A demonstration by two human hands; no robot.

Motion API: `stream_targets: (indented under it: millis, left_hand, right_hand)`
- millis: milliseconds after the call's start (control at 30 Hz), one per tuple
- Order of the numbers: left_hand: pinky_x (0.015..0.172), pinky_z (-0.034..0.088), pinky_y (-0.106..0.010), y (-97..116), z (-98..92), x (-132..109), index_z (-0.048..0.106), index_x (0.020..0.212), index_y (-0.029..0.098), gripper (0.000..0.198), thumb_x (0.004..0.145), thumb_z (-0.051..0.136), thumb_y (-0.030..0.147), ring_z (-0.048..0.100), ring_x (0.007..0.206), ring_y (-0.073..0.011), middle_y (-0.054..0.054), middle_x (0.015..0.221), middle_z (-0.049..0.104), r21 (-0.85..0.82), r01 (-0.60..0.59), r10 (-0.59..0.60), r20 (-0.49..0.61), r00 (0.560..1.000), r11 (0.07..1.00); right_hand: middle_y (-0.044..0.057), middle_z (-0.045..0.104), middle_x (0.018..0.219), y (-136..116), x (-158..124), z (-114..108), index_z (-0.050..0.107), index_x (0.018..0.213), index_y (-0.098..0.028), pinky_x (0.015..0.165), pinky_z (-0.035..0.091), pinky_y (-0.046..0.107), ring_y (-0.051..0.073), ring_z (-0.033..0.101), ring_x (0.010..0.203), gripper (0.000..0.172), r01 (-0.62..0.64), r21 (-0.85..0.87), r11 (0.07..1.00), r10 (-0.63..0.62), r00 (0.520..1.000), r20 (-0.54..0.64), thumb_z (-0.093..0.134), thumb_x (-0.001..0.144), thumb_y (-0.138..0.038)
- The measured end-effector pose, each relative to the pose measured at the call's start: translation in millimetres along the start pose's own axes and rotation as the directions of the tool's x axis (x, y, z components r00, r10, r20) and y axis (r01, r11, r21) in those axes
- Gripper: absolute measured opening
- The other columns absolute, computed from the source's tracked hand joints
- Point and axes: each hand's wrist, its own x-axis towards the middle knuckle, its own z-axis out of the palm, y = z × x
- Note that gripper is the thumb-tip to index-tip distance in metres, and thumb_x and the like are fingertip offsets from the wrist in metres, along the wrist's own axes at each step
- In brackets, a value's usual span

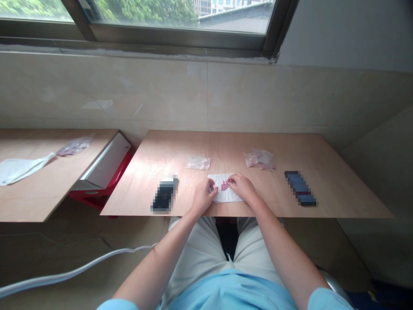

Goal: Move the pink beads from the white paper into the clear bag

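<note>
A small cluster of pink beads point(224, 185) lies on a white paper napkin point(224, 193) near the front edge of a plywood table point(245, 146). My left hand point(203, 197) is at the napkin's left side, with its fingertips pinched together close to the beads. Whether they hold a bead is too small to tell. My right hand point(241, 187) rests on the napkin's right part, its fingertips at the beads. Clear plastic bags point(198, 162) lie behind the napkin, and a pinkish one point(260, 159) lies further right.
A pixelated dark phone point(164, 194) lies left of my hands, and a second dark pixelated device point(300, 188) lies to the right. A separate table point(38, 193) at left holds a white cloth and a bag. A white box point(106, 161) sits on a red stand between the tables.
</note>
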Motion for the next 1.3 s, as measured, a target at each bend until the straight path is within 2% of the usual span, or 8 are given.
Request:
stream_targets:
  millis: [133, 333, 500, 733, 900, 1067, 1167, 1300]
  left_hand:
    - [0.070, 0.043, -0.029, 0, 0.5, -1, 0.058, 0.093, 0.022, 0.007, 0.088, 0.061, 0.023, 0.061, 0.076, -0.0183, -0.001, 0.084, 0.064, -0.010, -0.007, 0.007, -0.005, 1.000, 1.000]
    - [0.070, 0.043, -0.030, -3, 2.7, -1, 0.058, 0.094, 0.022, 0.008, 0.087, 0.062, 0.024, 0.061, 0.077, -0.0189, -0.002, 0.085, 0.065, -0.016, 0.001, -0.001, -0.014, 1.000, 1.000]
    - [0.073, 0.045, -0.030, -5, 2.8, 0, 0.059, 0.094, 0.021, 0.009, 0.086, 0.063, 0.025, 0.060, 0.078, -0.0187, -0.002, 0.085, 0.065, -0.055, -0.003, 0.003, -0.011, 1.000, 0.999]
    - [0.085, 0.049, -0.034, 26, -15.4, 3, 0.068, 0.106, 0.019, 0.024, 0.090, 0.064, 0.037, 0.065, 0.093, -0.0219, -0.007, 0.100, 0.071, -0.383, 0.058, -0.060, 0.008, 0.998, 0.922]
    - [0.099, 0.047, -0.042, 51, -27.8, 13, 0.071, 0.117, 0.017, 0.037, 0.094, 0.059, 0.044, 0.066, 0.110, -0.0273, -0.011, 0.110, 0.074, -0.768, 0.208, -0.179, 0.124, 0.976, 0.606]
    - [0.111, 0.042, -0.047, 66, -35.3, 15, 0.072, 0.117, 0.017, 0.038, 0.096, 0.056, 0.044, 0.063, 0.121, -0.0288, -0.012, 0.119, 0.072, -0.929, 0.245, -0.101, 0.226, 0.969, 0.279]
    - [0.112, 0.042, -0.049, 82, -42.3, 14, 0.071, 0.120, 0.018, 0.041, 0.098, 0.050, 0.046, 0.060, 0.127, -0.0298, -0.012, 0.126, 0.070, -0.928, 0.244, -0.068, 0.234, 0.970, 0.282]
    - [0.106, 0.047, -0.052, 103, -47.1, 11, 0.068, 0.124, 0.018, 0.046, 0.102, 0.043, 0.049, 0.058, 0.130, -0.0325, -0.012, 0.131, 0.068, -0.875, 0.221, -0.083, 0.205, 0.975, 0.430]
  right_hand:
    - [0.006, 0.071, 0.095, -1, 0, -6, 0.071, 0.087, -0.020, 0.083, 0.047, 0.028, 0.019, 0.065, 0.086, 0.009, -0.021, 0.073, 0.997, 0.027, 0.996, -0.086, 0.063, 0.088, -0.023]
    - [0.008, 0.072, 0.083, -27, -5, -10, 0.068, 0.091, -0.017, 0.069, 0.049, 0.028, 0.020, 0.066, 0.072, 0.028, -0.121, 0.429, 0.895, 0.262, 0.921, -0.288, 0.050, 0.096, -0.038]
    - [0.006, 0.074, 0.092, -64, -19, -6, 0.073, 0.091, -0.021, 0.075, 0.049, 0.028, 0.018, 0.066, 0.077, 0.018, 0.068, 0.298, 0.952, -0.037, 0.993, -0.108, 0.059, 0.092, -0.033]
    - [0.003, 0.075, 0.091, -39, -40, -26, 0.073, 0.092, -0.023, 0.074, 0.049, 0.029, 0.017, 0.065, 0.073, 0.015, -0.004, 0.243, 0.970, 0.023, 0.997, -0.073, 0.060, 0.092, -0.030]
    - [0.003, 0.075, 0.090, -15, -60, -43, 0.074, 0.092, -0.022, 0.074, 0.049, 0.029, 0.019, 0.067, 0.078, 0.018, -0.058, 0.299, 0.953, 0.054, 0.998, 0.022, 0.059, 0.091, -0.030]
    - [0.005, 0.074, 0.089, -13, -71, -52, 0.074, 0.092, -0.018, 0.071, 0.049, 0.029, 0.019, 0.066, 0.078, 0.026, -0.146, 0.458, 0.877, 0.118, 0.989, 0.090, 0.059, 0.092, -0.040]
    - [0.005, 0.072, 0.087, -23, -73, -51, 0.073, 0.095, -0.018, 0.064, 0.048, 0.026, 0.016, 0.063, 0.071, 0.032, -0.179, 0.585, 0.791, 0.097, 0.981, 0.169, 0.059, 0.093, -0.047]
    - [0.008, 0.070, 0.094, -42, -80, -49, 0.073, 0.102, -0.017, 0.059, 0.049, 0.026, 0.017, 0.063, 0.074, 0.045, -0.214, 0.759, 0.615, 0.002, 0.963, 0.270, 0.054, 0.094, -0.058]
